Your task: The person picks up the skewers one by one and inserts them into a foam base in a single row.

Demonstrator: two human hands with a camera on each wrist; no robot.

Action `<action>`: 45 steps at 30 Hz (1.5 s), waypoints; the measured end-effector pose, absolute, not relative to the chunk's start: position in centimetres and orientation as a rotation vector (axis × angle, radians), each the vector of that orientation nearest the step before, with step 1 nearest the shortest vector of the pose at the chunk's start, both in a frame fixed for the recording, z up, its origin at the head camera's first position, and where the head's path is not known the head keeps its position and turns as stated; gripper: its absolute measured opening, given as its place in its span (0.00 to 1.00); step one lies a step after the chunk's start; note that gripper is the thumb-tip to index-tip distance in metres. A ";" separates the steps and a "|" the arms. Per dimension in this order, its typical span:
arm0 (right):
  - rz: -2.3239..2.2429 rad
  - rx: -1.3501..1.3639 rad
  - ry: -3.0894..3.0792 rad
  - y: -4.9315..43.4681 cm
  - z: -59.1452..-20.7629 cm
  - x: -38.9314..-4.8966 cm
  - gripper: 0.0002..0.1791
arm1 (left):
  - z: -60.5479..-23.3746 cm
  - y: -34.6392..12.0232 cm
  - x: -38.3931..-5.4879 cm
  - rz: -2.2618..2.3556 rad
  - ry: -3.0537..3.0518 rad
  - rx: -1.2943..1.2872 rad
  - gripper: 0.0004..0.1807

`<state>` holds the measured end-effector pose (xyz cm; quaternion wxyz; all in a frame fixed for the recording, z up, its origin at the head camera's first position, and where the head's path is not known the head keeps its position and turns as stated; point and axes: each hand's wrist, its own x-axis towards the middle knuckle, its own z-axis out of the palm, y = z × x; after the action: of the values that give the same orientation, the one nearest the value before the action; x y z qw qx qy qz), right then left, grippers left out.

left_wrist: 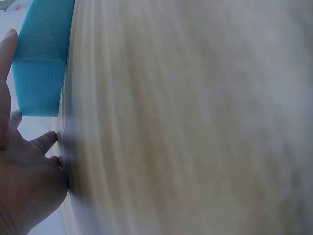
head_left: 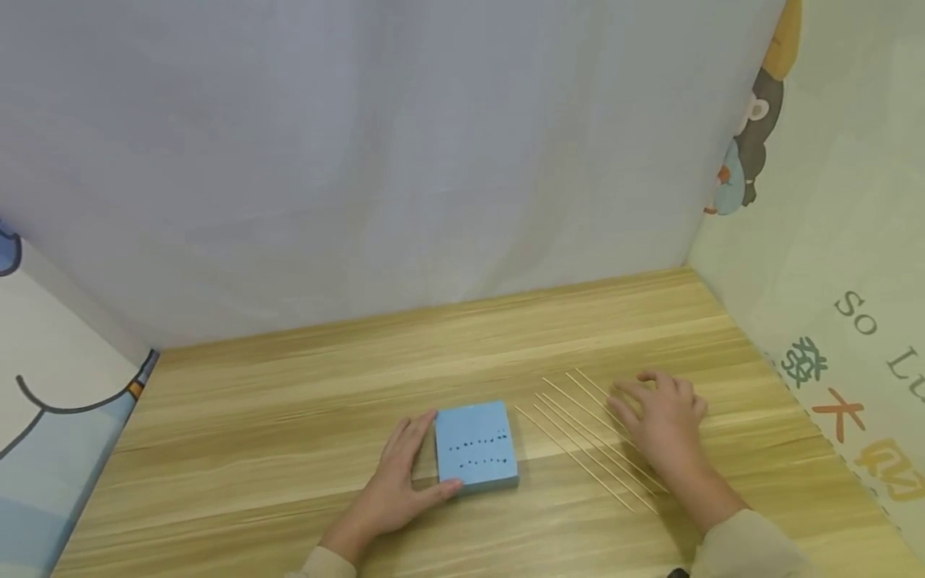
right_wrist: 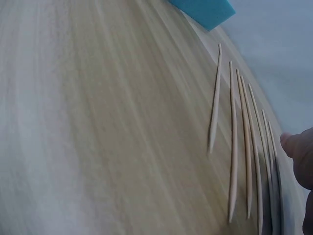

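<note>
A light-blue foam block with two rows of dark holes in its top lies on the wooden table. At its left side is my left hand, thumb along the near edge and fingers by the far left corner. The left wrist view shows the foam block from the side, with the thumb against it and other fingers spread. Several thin bamboo skewers lie slanted and roughly parallel to the block's right. My right hand hovers beside the rightmost skewers, fingers loosely bent and holding nothing. The right wrist view shows the skewers close up, with part of the thumb.
The wood-grain table meets a pale grey curtain at the back. A printed pale green wall stands on the right, and a cartoon-printed panel on the left. A small dark object shows at the bottom edge.
</note>
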<state>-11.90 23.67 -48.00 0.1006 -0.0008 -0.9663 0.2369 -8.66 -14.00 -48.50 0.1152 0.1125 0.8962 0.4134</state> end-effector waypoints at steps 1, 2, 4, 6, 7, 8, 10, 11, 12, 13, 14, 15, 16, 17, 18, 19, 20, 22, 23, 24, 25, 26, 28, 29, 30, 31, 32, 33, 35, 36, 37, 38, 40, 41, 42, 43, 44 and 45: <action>0.705 -0.010 -2.848 23.6 -48.1 -11.9 0.18 | -48.5 -14.0 -8.6 1.213 2.626 0.328 0.57; 0.705 -0.013 -2.841 23.4 -48.2 -12.0 0.17 | -48.5 -14.0 -8.6 1.213 2.626 0.327 0.57; 0.697 -0.023 -2.829 23.2 -48.4 -12.0 0.15 | -48.5 -14.0 -8.6 1.214 2.626 0.325 0.57; 0.688 -0.039 -2.824 23.1 -48.6 -12.0 0.14 | -48.6 -14.0 -8.6 1.212 2.626 0.325 0.57; 0.688 -0.049 -2.822 23.0 -48.7 -12.0 0.13 | -48.6 -14.0 -8.6 1.211 2.625 0.324 0.57; 0.689 -0.061 -2.818 22.9 -48.7 -11.9 0.12 | -48.6 -14.0 -8.6 1.211 2.626 0.323 0.57; 0.702 -0.088 -2.804 22.7 -48.8 -11.9 0.11 | -48.6 -14.0 -8.6 1.212 2.626 0.320 0.58; 0.706 -0.097 -2.793 22.6 -48.9 -12.0 0.10 | -48.6 -14.0 -8.6 1.213 2.625 0.319 0.58; 0.713 -0.103 -2.782 22.5 -49.0 -12.0 0.09 | -48.6 -14.0 -8.6 1.213 2.627 0.318 0.58; 0.722 -0.108 -2.769 22.4 -49.1 -12.0 0.09 | -48.6 -14.0 -8.6 1.213 2.627 0.313 0.58; 0.728 -0.111 -2.757 22.3 -49.1 -12.1 0.08 | -48.6 -14.0 -8.7 1.212 2.628 0.309 0.58; 0.727 -0.109 -2.746 22.2 -49.2 -12.1 0.08 | -48.6 -14.0 -8.7 1.210 2.628 0.307 0.58; 0.724 -0.108 -2.736 22.2 -49.3 -12.2 0.08 | -48.7 -14.0 -8.7 1.209 2.630 0.305 0.58; 0.722 -0.106 -2.727 22.1 -49.3 -12.2 0.08 | -48.7 -14.0 -8.7 1.208 2.635 0.307 0.58; 0.718 -0.103 -2.719 22.0 -49.3 -12.3 0.08 | -48.7 -14.0 -8.7 1.207 2.637 0.308 0.58; 0.711 -0.101 -2.714 22.0 -49.3 -12.3 0.08 | -48.7 -14.0 -8.7 1.207 2.637 0.308 0.58; 0.703 -0.095 -2.709 21.9 -49.3 -12.4 0.08 | -48.6 -14.0 -8.7 1.208 2.638 0.312 0.58; 0.682 -0.084 -2.704 21.8 -49.2 -12.5 0.07 | -48.6 -14.0 -8.7 1.214 2.638 0.319 0.58; 0.672 -0.078 -2.704 21.7 -49.2 -12.5 0.07 | -48.6 -14.0 -8.7 1.216 2.638 0.322 0.58; 0.665 -0.071 -2.705 21.7 -49.1 -12.5 0.07 | -48.6 -14.0 -8.7 1.218 2.635 0.322 0.58; 0.653 -0.066 -2.708 21.6 -49.1 -12.6 0.07 | -48.5 -14.0 -8.7 1.220 2.634 0.322 0.58; 0.638 -0.060 -2.711 21.5 -49.0 -12.6 0.06 | -48.5 -14.0 -8.7 1.224 2.632 0.321 0.58; 0.610 -0.050 -2.718 21.5 -49.0 -12.7 0.06 | -48.5 -14.0 -8.7 1.223 2.629 0.319 0.58; 0.601 -0.042 -2.720 21.4 -49.0 -12.7 0.05 | -48.5 -14.0 -8.6 1.222 2.628 0.318 0.58; 0.591 -0.036 -2.723 21.3 -49.0 -12.8 0.05 | -48.5 -14.0 -8.6 1.224 2.626 0.318 0.58; 0.578 -0.028 -2.724 21.3 -49.0 -12.9 0.05 | -48.4 -14.0 -8.6 1.225 2.627 0.318 0.58; 0.569 -0.020 -2.725 21.3 -48.9 -13.0 0.05 | -48.4 -14.0 -8.6 1.224 2.628 0.316 0.58; 0.565 -0.015 -2.728 21.3 -49.0 -13.0 0.05 | -48.5 -14.0 -8.7 1.224 2.632 0.319 0.58; 0.555 -0.010 -2.740 21.3 -49.0 -13.1 0.05 | -48.6 -14.0 -8.7 1.222 2.634 0.313 0.58; 0.552 -0.009 -2.748 21.3 -49.0 -13.1 0.05 | -48.6 -14.0 -8.7 1.221 2.635 0.309 0.58; 0.551 -0.011 -2.759 21.3 -48.9 -13.2 0.06 | -48.7 -14.0 -8.7 1.219 2.636 0.305 0.58; 0.550 -0.014 -2.772 21.3 -48.9 -13.2 0.06 | -48.7 -14.0 -8.7 1.218 2.635 0.301 0.59; 0.555 -0.020 -2.789 21.4 -48.8 -13.1 0.07 | -48.7 -14.0 -8.7 1.221 2.628 0.298 0.59; 0.556 -0.023 -2.798 21.4 -48.7 -13.1 0.08 | -48.7 -14.0 -8.7 1.222 2.627 0.296 0.59; 0.563 -0.023 -2.798 21.4 -48.7 -13.1 0.08 | -48.6 -14.0 -8.7 1.227 2.629 0.302 0.58; 0.569 -0.023 -2.797 21.5 -48.8 -13.1 0.08 | -48.6 -14.0 -8.6 1.228 2.629 0.302 0.58; 0.573 -0.023 -2.796 21.5 -48.8 -13.1 0.08 | -48.6 -14.0 -8.6 1.229 2.628 0.303 0.58; 0.576 -0.022 -2.793 21.5 -48.8 -13.1 0.08 | -48.6 -14.0 -8.6 1.226 2.633 0.304 0.58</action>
<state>-13.05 21.51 -48.83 0.1441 -0.0076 -0.9691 0.2000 -8.63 -13.95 -48.57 0.1103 0.1034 0.8961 0.4172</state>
